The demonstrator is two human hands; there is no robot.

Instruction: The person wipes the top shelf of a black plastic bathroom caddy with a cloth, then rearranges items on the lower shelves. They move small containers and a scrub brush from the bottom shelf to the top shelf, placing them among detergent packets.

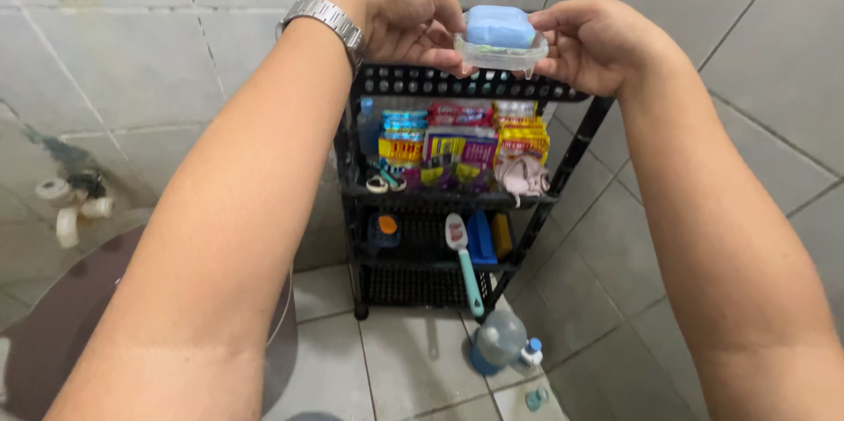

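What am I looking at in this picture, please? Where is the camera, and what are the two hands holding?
There is only one picture. The camera sits on a person's head and looks down, so both arms reach away from you. No machine is present.

The left hand, with a metal wristwatch, and the right hand together hold a clear soap dish with a blue soap bar in it, just above the top of a black plastic rack.

The rack's middle shelf carries colourful sachets. A teal-handled brush leans at the lower shelf. On the tiled floor stands a bottle.
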